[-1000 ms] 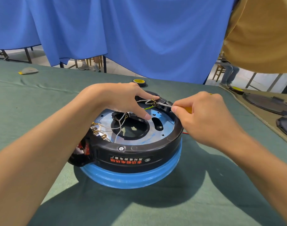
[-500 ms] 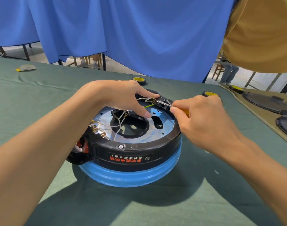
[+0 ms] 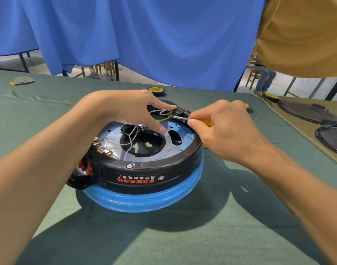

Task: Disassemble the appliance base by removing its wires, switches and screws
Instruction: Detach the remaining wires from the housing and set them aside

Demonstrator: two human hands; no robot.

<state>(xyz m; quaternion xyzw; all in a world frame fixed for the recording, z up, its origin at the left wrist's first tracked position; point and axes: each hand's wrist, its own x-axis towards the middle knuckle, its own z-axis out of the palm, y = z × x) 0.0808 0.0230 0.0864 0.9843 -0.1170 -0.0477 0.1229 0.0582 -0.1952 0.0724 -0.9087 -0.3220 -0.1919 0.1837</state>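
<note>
The round appliance base (image 3: 144,176), black with a blue lower ring, lies upside down on the green table cloth (image 3: 221,236). Its silver plate carries white wires (image 3: 129,142) and brass terminals. My left hand (image 3: 129,109) rests on the top: the thumb presses the plate and the index finger touches the wires at the far terminal block (image 3: 180,111). My right hand (image 3: 225,131) grips a screwdriver (image 3: 180,117) with an orange handle. Its metal tip meets the terminals beside a green-yellow wire (image 3: 164,119).
A roll of black-and-yellow tape (image 3: 157,91) lies just behind the base. Dark round covers (image 3: 309,113) sit on a tan mat at the right. A person in a mustard shirt (image 3: 301,35) stands at the far right. Blue curtains hang behind the table.
My hands and the screwdriver stay at the terminal block. The view has shifted slightly, and the base sits a little higher in the frame.
</note>
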